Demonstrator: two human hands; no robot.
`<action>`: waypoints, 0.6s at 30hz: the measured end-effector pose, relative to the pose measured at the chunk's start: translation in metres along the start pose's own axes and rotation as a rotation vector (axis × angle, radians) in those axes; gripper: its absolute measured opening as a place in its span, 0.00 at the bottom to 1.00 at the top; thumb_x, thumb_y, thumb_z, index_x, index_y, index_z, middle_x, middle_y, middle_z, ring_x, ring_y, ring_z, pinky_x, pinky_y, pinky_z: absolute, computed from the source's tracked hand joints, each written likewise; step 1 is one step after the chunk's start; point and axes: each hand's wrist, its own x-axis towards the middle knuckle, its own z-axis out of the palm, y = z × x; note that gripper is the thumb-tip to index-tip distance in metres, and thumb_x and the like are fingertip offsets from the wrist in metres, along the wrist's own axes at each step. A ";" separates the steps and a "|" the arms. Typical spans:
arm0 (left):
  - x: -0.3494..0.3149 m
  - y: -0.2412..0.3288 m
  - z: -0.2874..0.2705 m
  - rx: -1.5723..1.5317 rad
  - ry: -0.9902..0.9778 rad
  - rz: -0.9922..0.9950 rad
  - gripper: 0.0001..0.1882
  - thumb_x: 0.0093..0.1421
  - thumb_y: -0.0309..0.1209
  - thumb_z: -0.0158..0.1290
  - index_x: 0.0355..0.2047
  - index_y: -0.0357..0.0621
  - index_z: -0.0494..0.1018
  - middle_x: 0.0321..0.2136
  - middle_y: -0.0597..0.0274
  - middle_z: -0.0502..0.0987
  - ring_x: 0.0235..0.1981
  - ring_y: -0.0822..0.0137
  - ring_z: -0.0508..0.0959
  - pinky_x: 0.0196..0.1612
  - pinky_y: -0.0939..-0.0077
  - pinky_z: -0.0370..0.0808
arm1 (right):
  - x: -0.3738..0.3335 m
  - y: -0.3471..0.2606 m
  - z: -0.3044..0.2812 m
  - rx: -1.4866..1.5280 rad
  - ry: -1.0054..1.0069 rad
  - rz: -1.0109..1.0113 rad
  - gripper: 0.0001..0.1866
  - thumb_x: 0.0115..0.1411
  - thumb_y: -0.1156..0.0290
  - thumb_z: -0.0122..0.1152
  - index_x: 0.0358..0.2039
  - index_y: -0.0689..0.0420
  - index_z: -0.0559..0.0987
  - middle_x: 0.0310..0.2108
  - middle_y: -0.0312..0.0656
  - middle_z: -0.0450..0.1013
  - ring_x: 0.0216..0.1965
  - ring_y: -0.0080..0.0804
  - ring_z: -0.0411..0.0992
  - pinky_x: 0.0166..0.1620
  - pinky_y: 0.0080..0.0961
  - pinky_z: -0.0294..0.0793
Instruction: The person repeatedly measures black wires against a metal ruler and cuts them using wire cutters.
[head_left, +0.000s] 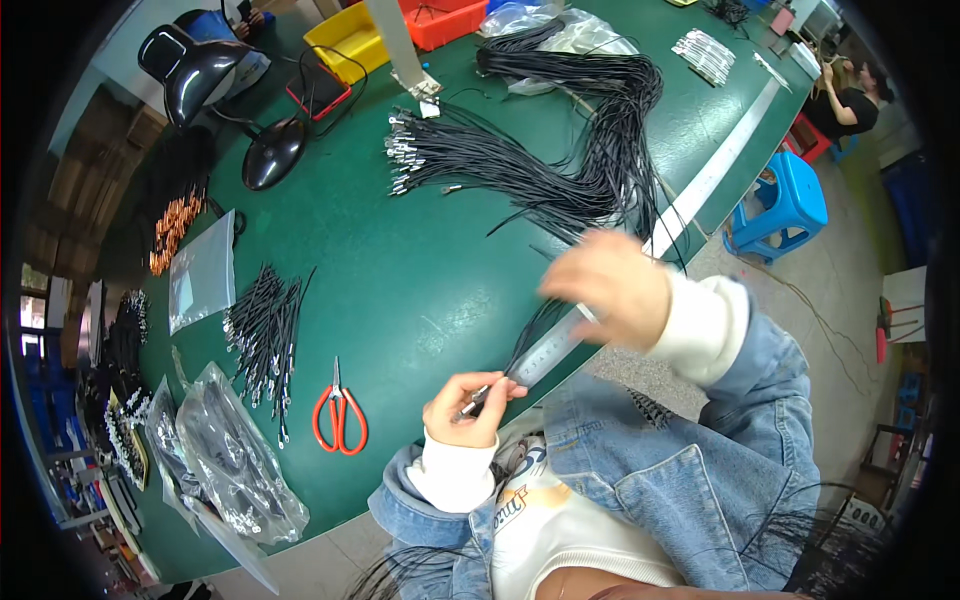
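Here left hand (463, 408) pinches thin black cables (535, 325); blurred right hand (607, 287) seemingly grips them.

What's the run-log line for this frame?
left hand: pinches metal end of black cable | right hand: blurred, on cable strands by metal ruler | red scissors idle on green table

I am seeing red-handled metal scissors (340, 420) lying on the green bench (400, 270), right of clear plastic bags (235, 465), with bundled black cables (560, 160) lying behind.
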 end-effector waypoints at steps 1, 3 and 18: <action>-0.003 -0.004 0.001 0.047 -0.020 0.078 0.04 0.56 0.15 0.51 0.32 0.31 0.70 0.24 0.50 0.78 0.28 0.60 0.81 0.34 0.73 0.78 | 0.004 -0.020 0.011 0.189 -0.008 -0.038 0.33 0.37 0.64 0.71 0.47 0.53 0.72 0.41 0.39 0.71 0.48 0.39 0.67 0.57 0.41 0.60; -0.007 -0.010 -0.003 0.205 -0.039 0.227 0.05 0.56 0.14 0.50 0.33 0.30 0.70 0.27 0.50 0.78 0.30 0.61 0.81 0.35 0.74 0.78 | 0.010 -0.048 0.020 0.355 -0.148 0.006 0.19 0.48 0.65 0.65 0.41 0.55 0.74 0.38 0.38 0.71 0.37 0.38 0.72 0.43 0.36 0.72; 0.013 -0.007 0.003 0.155 -0.139 0.443 0.21 0.67 0.37 0.34 0.41 0.33 0.71 0.30 0.56 0.72 0.34 0.65 0.72 0.42 0.74 0.68 | 0.023 -0.074 0.019 0.365 -0.350 0.193 0.09 0.59 0.63 0.53 0.32 0.56 0.74 0.28 0.45 0.75 0.29 0.44 0.74 0.33 0.35 0.74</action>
